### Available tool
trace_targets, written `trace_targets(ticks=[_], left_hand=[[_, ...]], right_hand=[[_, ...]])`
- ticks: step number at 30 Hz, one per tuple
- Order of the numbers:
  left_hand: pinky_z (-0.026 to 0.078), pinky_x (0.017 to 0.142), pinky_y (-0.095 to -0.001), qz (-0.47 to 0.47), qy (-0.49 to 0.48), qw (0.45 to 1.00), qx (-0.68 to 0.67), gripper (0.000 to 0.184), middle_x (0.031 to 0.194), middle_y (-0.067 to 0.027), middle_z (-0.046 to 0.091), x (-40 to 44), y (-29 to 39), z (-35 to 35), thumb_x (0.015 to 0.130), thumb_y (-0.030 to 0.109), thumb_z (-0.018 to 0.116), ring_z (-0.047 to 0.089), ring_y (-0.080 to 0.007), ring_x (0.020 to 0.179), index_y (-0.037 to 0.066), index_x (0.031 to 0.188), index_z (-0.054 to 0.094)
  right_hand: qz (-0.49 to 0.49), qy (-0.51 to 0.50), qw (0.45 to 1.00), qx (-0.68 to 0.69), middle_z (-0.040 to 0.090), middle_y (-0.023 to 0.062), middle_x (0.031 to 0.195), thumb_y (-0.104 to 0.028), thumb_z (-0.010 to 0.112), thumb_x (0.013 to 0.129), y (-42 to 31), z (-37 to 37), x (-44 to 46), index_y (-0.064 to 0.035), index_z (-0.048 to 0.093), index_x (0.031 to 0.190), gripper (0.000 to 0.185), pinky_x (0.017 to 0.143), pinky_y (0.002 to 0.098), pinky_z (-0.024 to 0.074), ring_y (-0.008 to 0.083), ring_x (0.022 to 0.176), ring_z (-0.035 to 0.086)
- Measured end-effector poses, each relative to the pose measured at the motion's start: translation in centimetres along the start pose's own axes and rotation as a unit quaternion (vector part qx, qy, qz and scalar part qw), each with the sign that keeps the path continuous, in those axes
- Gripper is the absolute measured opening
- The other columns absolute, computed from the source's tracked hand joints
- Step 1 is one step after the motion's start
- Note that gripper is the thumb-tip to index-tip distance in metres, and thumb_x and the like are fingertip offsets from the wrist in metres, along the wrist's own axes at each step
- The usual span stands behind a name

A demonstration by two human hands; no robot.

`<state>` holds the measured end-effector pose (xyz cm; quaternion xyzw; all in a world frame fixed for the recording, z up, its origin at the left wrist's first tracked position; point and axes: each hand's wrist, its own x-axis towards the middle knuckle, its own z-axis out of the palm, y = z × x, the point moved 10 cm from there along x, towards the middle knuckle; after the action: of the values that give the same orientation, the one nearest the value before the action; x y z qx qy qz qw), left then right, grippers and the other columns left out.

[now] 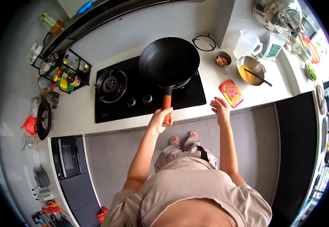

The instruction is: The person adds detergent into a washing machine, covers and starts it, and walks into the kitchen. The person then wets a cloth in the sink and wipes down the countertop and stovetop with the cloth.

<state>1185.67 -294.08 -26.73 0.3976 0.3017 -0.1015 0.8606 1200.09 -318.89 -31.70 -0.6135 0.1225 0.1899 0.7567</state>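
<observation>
A black wok (169,60) sits over the right burner of the gas hob. My left hand (161,119) is wrapped round its orange-brown handle (166,104). My right hand (220,109) hovers by the counter's front edge, fingers apart and holding nothing. Just beyond its fingertips a red and yellow packet (231,93) lies flat on the counter. Further back, a metal bowl (260,67) contains yellow liquid like beaten egg (246,75), with dark chopsticks (258,77) leaning in it. Beside that stands a small grey bowl (222,59) with pinkish pieces inside.
The left burner (110,86) of the black glass hob (113,113) is uncovered. A wire ring (204,42), a clear jug (248,43) and a white pouch (274,46) are at the back right. A rack of bottles (68,72) stands left, with another black pan (44,118) nearby.
</observation>
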Motion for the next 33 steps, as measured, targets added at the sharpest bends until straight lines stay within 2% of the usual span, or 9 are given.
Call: trace_targets(ticks=[15, 17, 20, 21, 23, 25, 27, 30, 33], left_hand=[[0.042, 0.043, -0.0244, 0.024, 0.037, 0.998, 0.044, 0.021, 0.064, -0.0036, 0.055, 0.0, 0.6, -2.4, 0.082, 0.021, 0.068, 0.053, -0.0115, 0.048, 0.005, 0.084, 0.053], [0.047, 0.049, -0.0272, 0.056, -0.011, 0.998, 0.035, 0.035, 0.068, -0.0041, 0.056, 0.2, 0.3, -2.6, 0.087, 0.033, 0.062, 0.056, -0.0141, 0.054, 0.001, 0.100, 0.056], [0.052, 0.060, -0.0272, 0.043, 0.021, 0.999, -0.001, 0.051, 0.080, -0.0067, 0.061, -1.6, -0.4, -2.8, 0.090, 0.051, 0.052, 0.063, -0.0172, 0.066, 0.003, 0.109, 0.056], [0.053, 0.069, -0.0292, 0.046, 0.009, 0.999, -0.013, 0.052, 0.086, -0.0071, 0.063, -1.9, -0.9, -3.2, 0.090, 0.052, 0.050, 0.064, -0.0179, 0.074, 0.006, 0.112, 0.056], [0.051, 0.078, -0.0316, 0.076, 0.041, 0.995, -0.045, 0.053, 0.092, -0.0062, 0.063, -3.1, -1.6, -4.7, 0.090, 0.054, 0.049, 0.063, -0.0180, 0.082, 0.007, 0.115, 0.055], [0.047, 0.086, -0.0313, 0.147, 0.158, 0.976, 0.010, 0.047, 0.105, -0.0063, 0.060, -6.8, -0.7, -7.4, 0.094, 0.045, 0.048, 0.059, -0.0177, 0.098, 0.007, 0.122, 0.051], [0.046, 0.088, -0.0307, 0.195, 0.241, 0.951, 0.012, 0.043, 0.110, -0.0075, 0.058, -11.5, 0.0, -10.1, 0.095, 0.039, 0.047, 0.058, -0.0178, 0.102, 0.007, 0.123, 0.050], [0.044, 0.091, -0.0324, 0.261, 0.303, 0.915, -0.063, 0.046, 0.118, -0.0111, 0.054, -18.9, -1.6, -16.3, 0.095, 0.037, 0.048, 0.056, -0.0203, 0.108, 0.004, 0.125, 0.048], [0.044, 0.092, -0.0326, 0.318, 0.369, 0.866, -0.111, 0.046, 0.118, -0.0122, 0.054, -27.2, -3.9, -21.5, 0.094, 0.034, 0.049, 0.056, -0.0209, 0.108, 0.003, 0.127, 0.047]], right_hand=[[0.004, -0.052, 0.998, -0.046, 0.064, 0.0026, 0.089, -0.016, 0.056, 0.090, -1.1, 1.9, 0.3, -0.0062, 0.057, 0.110, 0.022, 0.070, 0.0249, 0.0488, 0.0116, 0.083, 0.063], [0.013, -0.063, 0.997, -0.045, 0.064, 0.0035, 0.091, -0.015, 0.056, 0.089, -1.0, 2.3, 0.4, -0.0063, 0.057, 0.111, 0.024, 0.070, 0.0250, 0.0490, 0.0122, 0.084, 0.063], [0.000, -0.096, 0.994, -0.054, 0.065, 0.0038, 0.091, -0.015, 0.056, 0.089, -1.5, 4.3, 0.5, -0.0069, 0.057, 0.111, 0.023, 0.069, 0.0239, 0.0488, 0.0118, 0.083, 0.063], [-0.011, -0.110, 0.992, -0.059, 0.065, 0.0039, 0.091, -0.015, 0.056, 0.089, -2.1, 5.6, 0.2, -0.0072, 0.058, 0.111, 0.023, 0.069, 0.0235, 0.0487, 0.0116, 0.083, 0.063], [-0.054, -0.154, 0.985, -0.056, 0.065, 0.0025, 0.093, -0.017, 0.055, 0.092, -3.4, 8.9, -0.4, -0.0073, 0.057, 0.112, 0.022, 0.070, 0.0232, 0.0477, 0.0107, 0.083, 0.062], [-0.077, -0.213, 0.973, -0.043, 0.065, 0.0016, 0.095, -0.017, 0.053, 0.094, -5.3, 13.7, -2.3, -0.0074, 0.057, 0.112, 0.021, 0.072, 0.0234, 0.0470, 0.0100, 0.086, 0.061], [-0.106, -0.277, 0.954, -0.050, 0.063, 0.0028, 0.096, -0.020, 0.053, 0.094, -6.8, 18.8, -5.3, -0.0052, 0.057, 0.112, 0.024, 0.077, 0.0246, 0.0458, 0.0107, 0.089, 0.060], [-0.115, -0.370, 0.920, -0.055, 0.063, 0.0032, 0.095, -0.018, 0.052, 0.095, -6.3, 26.3, -11.4, -0.0035, 0.056, 0.113, 0.024, 0.077, 0.0243, 0.0456, 0.0107, 0.088, 0.059], [-0.082, -0.442, 0.890, -0.072, 0.063, 0.0034, 0.095, -0.018, 0.053, 0.094, -1.6, 32.8, -17.3, -0.0036, 0.056, 0.113, 0.024, 0.076, 0.0240, 0.0458, 0.0112, 0.088, 0.060]])
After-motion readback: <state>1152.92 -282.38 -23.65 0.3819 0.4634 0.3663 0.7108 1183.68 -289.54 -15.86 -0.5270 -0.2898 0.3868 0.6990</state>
